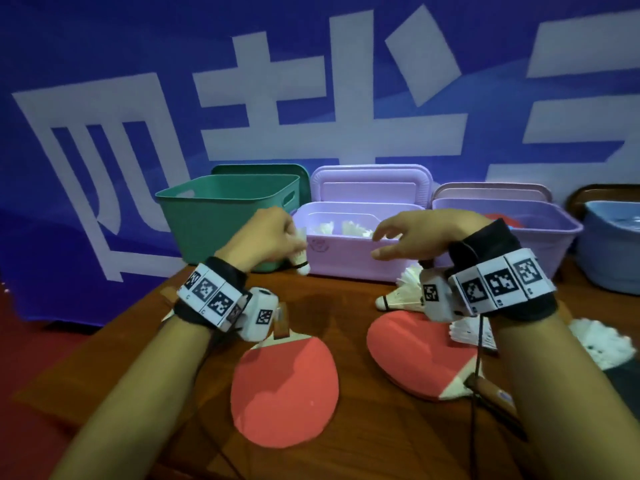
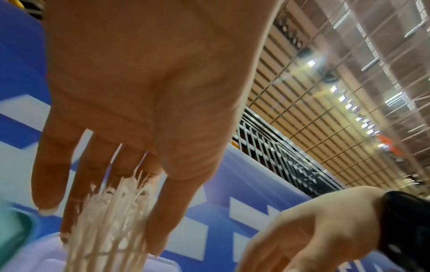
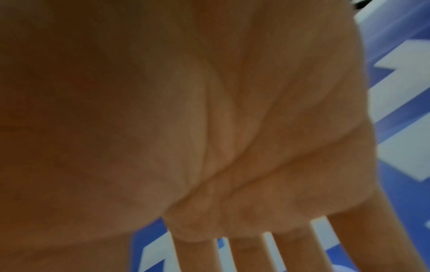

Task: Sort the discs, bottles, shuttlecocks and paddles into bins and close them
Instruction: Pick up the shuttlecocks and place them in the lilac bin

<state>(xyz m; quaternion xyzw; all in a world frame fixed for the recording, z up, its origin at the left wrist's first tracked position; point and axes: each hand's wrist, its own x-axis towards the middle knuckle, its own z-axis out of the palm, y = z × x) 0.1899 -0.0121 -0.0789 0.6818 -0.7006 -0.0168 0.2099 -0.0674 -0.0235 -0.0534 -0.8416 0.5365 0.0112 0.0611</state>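
Observation:
My left hand (image 1: pixel 294 245) pinches a white shuttlecock (image 1: pixel 300 263) cork-down, just left of the front corner of the pink bin (image 1: pixel 346 268). In the left wrist view its feathers (image 2: pixel 109 220) sit between my thumb and fingers. My right hand (image 1: pixel 384 242) hovers over the pink bin's front rim with fingers spread and nothing in it; its bare palm (image 3: pixel 256 128) fills the right wrist view. Several shuttlecocks (image 1: pixel 349 228) lie inside the pink bin. Two red paddles (image 1: pixel 284 386) (image 1: pixel 415 358) lie on the wooden table. Loose shuttlecocks (image 1: pixel 401 296) (image 1: pixel 467 334) (image 1: pixel 602 341) lie under and right of my right wrist.
A green bin (image 1: pixel 214 216) stands left of the pink one. A purple bin (image 1: pixel 540 237) on the right holds a red paddle (image 1: pixel 505 220). A blue bin (image 1: pixel 609 258) is at the far right. Lids (image 1: pixel 370 183) lean behind the bins against a blue banner.

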